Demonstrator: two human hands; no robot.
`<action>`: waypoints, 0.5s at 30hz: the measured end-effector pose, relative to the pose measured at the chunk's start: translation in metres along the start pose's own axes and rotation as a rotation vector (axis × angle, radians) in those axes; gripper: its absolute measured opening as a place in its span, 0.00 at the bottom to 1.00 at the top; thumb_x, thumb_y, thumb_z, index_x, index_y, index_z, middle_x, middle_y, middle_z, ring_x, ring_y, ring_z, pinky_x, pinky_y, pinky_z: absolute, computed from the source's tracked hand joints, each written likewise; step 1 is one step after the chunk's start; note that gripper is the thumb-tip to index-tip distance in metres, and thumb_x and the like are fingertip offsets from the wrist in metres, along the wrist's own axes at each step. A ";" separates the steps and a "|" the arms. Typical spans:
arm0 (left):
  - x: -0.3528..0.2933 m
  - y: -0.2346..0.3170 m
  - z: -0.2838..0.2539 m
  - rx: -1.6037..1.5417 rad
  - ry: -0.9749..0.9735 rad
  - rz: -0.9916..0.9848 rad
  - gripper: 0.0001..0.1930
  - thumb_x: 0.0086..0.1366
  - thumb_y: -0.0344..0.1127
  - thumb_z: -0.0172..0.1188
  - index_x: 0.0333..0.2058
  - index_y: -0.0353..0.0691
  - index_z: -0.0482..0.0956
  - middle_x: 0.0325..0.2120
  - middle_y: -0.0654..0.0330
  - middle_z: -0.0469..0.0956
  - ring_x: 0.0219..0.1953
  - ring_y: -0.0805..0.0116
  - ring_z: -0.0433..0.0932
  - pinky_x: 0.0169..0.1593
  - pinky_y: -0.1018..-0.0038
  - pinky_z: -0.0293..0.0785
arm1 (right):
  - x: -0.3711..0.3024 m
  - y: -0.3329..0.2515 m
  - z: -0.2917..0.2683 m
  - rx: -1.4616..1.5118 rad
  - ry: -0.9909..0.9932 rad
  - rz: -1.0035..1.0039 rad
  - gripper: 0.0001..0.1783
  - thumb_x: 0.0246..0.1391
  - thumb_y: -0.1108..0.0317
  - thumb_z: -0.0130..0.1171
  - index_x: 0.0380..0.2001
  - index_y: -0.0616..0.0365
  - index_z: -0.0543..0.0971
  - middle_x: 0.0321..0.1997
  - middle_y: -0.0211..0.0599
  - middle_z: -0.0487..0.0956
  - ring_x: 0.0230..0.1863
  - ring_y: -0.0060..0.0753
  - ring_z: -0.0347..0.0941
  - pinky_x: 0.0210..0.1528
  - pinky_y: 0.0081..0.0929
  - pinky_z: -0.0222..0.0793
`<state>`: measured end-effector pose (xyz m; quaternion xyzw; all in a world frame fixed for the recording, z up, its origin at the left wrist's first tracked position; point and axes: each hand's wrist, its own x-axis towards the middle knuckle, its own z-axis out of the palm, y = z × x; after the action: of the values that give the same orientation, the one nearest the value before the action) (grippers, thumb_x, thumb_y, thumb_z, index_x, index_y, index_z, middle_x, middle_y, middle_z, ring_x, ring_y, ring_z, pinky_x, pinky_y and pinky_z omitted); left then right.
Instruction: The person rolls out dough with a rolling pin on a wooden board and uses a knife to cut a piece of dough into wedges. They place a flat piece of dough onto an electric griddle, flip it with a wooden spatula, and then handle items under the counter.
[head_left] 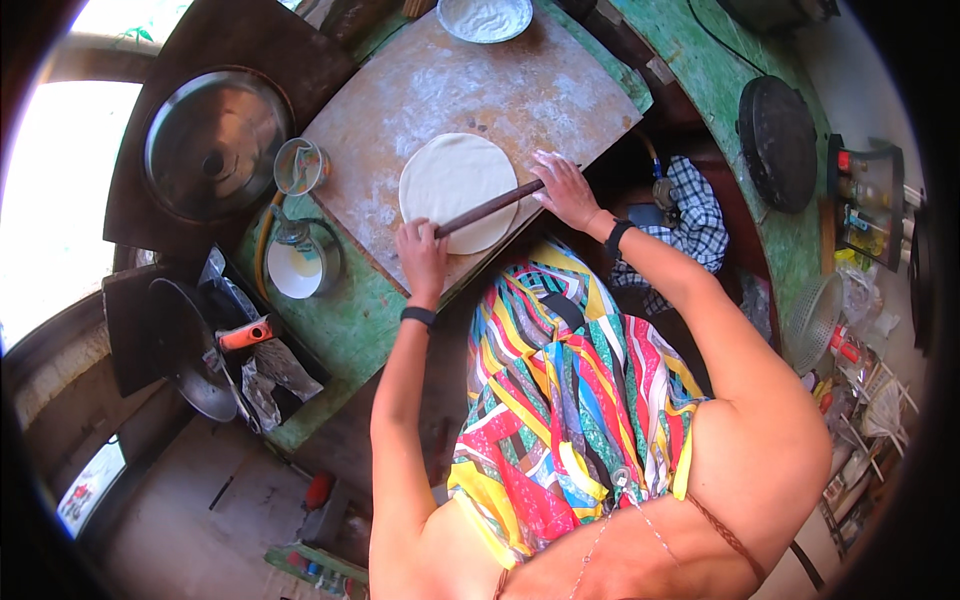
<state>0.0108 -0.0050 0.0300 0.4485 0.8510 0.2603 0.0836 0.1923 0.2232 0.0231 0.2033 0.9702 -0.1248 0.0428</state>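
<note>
A round, flat sheet of pale dough lies on a flour-dusted wooden board. Across its near right part rests a thin dark rolling pin, slanting up to the right. My left hand is closed on the pin's lower left end, beside the dough's near edge. At the other end, my right hand has its palm and thumb area on the pin, with floury fingers reaching past it. Both wrists wear dark bands.
A bowl of flour stands at the board's far edge. Left of the board are a glass cup, a white mug and a large metal lid. A pan with an orange handle sits lower left. Checked cloth hangs right.
</note>
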 end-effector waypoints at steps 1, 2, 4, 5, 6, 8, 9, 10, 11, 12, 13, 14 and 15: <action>-0.014 0.005 0.003 -0.025 0.028 -0.050 0.14 0.44 0.28 0.63 0.32 0.38 0.71 0.36 0.55 0.70 0.42 0.54 0.66 0.47 0.63 0.63 | -0.001 -0.001 -0.005 0.001 -0.001 -0.009 0.33 0.47 0.57 0.56 0.55 0.54 0.60 0.60 0.43 0.58 0.63 0.42 0.51 0.65 0.36 0.42; -0.027 0.010 0.008 -0.045 0.018 -0.100 0.14 0.44 0.28 0.63 0.31 0.38 0.71 0.38 0.53 0.69 0.43 0.53 0.66 0.48 0.62 0.62 | -0.002 -0.001 -0.011 -0.006 0.023 -0.079 0.34 0.47 0.56 0.56 0.56 0.54 0.59 0.61 0.43 0.58 0.63 0.41 0.50 0.66 0.36 0.41; -0.054 0.019 0.017 -0.053 0.006 -0.154 0.17 0.45 0.28 0.63 0.36 0.38 0.71 0.44 0.50 0.66 0.50 0.51 0.63 0.54 0.58 0.58 | -0.002 -0.001 -0.012 -0.014 0.048 -0.152 0.34 0.47 0.56 0.55 0.57 0.53 0.59 0.61 0.43 0.58 0.64 0.39 0.50 0.66 0.36 0.41; -0.063 0.019 0.021 -0.051 0.010 -0.158 0.17 0.45 0.28 0.63 0.36 0.38 0.71 0.44 0.50 0.66 0.50 0.51 0.63 0.54 0.58 0.58 | 0.002 -0.003 -0.008 -0.023 0.035 -0.183 0.36 0.47 0.55 0.55 0.58 0.53 0.57 0.61 0.43 0.57 0.64 0.39 0.49 0.66 0.37 0.39; -0.071 0.018 0.024 -0.043 0.033 -0.184 0.21 0.47 0.30 0.62 0.41 0.38 0.68 0.48 0.48 0.63 0.54 0.51 0.59 0.57 0.56 0.53 | 0.005 -0.004 -0.005 -0.032 0.022 -0.215 0.37 0.48 0.54 0.54 0.59 0.53 0.56 0.62 0.43 0.57 0.65 0.38 0.48 0.67 0.37 0.38; -0.075 0.014 0.026 -0.034 0.059 -0.220 0.25 0.50 0.32 0.62 0.47 0.37 0.66 0.52 0.47 0.59 0.58 0.50 0.55 0.61 0.53 0.48 | 0.024 -0.009 -0.004 -0.062 0.003 -0.249 0.39 0.48 0.53 0.53 0.61 0.53 0.53 0.63 0.43 0.55 0.66 0.38 0.46 0.67 0.39 0.36; -0.074 0.010 0.027 0.029 0.040 -0.228 0.29 0.51 0.35 0.61 0.51 0.36 0.62 0.55 0.47 0.56 0.60 0.50 0.52 0.62 0.52 0.44 | 0.036 -0.011 -0.001 -0.065 0.023 -0.251 0.38 0.49 0.52 0.52 0.61 0.53 0.53 0.63 0.44 0.54 0.66 0.37 0.46 0.67 0.40 0.35; -0.072 0.006 0.028 0.091 0.021 -0.235 0.34 0.52 0.38 0.61 0.55 0.35 0.57 0.58 0.47 0.53 0.62 0.51 0.49 0.64 0.52 0.40 | 0.050 -0.012 0.001 -0.069 0.044 -0.251 0.38 0.50 0.51 0.51 0.61 0.53 0.54 0.64 0.44 0.54 0.66 0.37 0.46 0.67 0.41 0.35; -0.066 -0.001 0.029 0.130 -0.009 -0.254 0.36 0.54 0.44 0.58 0.57 0.33 0.55 0.60 0.47 0.51 0.63 0.51 0.46 0.64 0.52 0.38 | 0.066 -0.019 -0.004 -0.119 0.071 -0.265 0.37 0.51 0.50 0.48 0.61 0.52 0.53 0.64 0.44 0.53 0.66 0.37 0.46 0.67 0.42 0.35; -0.059 -0.009 0.030 0.130 -0.007 -0.261 0.36 0.54 0.44 0.58 0.57 0.33 0.55 0.60 0.47 0.51 0.63 0.51 0.46 0.64 0.52 0.38 | 0.083 -0.024 0.000 -0.119 0.069 -0.272 0.37 0.51 0.50 0.48 0.61 0.52 0.53 0.64 0.44 0.53 0.66 0.37 0.46 0.67 0.42 0.35; -0.052 -0.020 0.031 0.161 0.032 -0.304 0.36 0.55 0.45 0.56 0.57 0.33 0.54 0.59 0.47 0.51 0.63 0.51 0.46 0.64 0.52 0.38 | 0.102 -0.030 0.004 -0.148 0.112 -0.271 0.37 0.51 0.50 0.48 0.61 0.53 0.53 0.65 0.44 0.52 0.66 0.38 0.45 0.66 0.42 0.36; -0.042 -0.028 0.029 0.191 0.071 -0.342 0.36 0.55 0.46 0.55 0.57 0.33 0.54 0.59 0.46 0.51 0.63 0.51 0.46 0.64 0.52 0.38 | 0.116 -0.035 0.007 -0.179 0.157 -0.266 0.37 0.51 0.50 0.47 0.61 0.53 0.53 0.65 0.44 0.52 0.66 0.38 0.45 0.66 0.41 0.36; -0.034 -0.035 0.026 0.206 0.093 -0.375 0.36 0.56 0.47 0.54 0.58 0.33 0.54 0.59 0.46 0.52 0.64 0.52 0.46 0.64 0.53 0.38 | 0.126 -0.041 0.010 -0.180 0.159 -0.268 0.37 0.51 0.50 0.47 0.61 0.53 0.53 0.65 0.44 0.52 0.66 0.38 0.45 0.66 0.41 0.36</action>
<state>0.0155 -0.0384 -0.0135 0.2762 0.9445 0.1721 0.0446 0.0613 0.2329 0.0054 0.0765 0.9962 -0.0255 -0.0333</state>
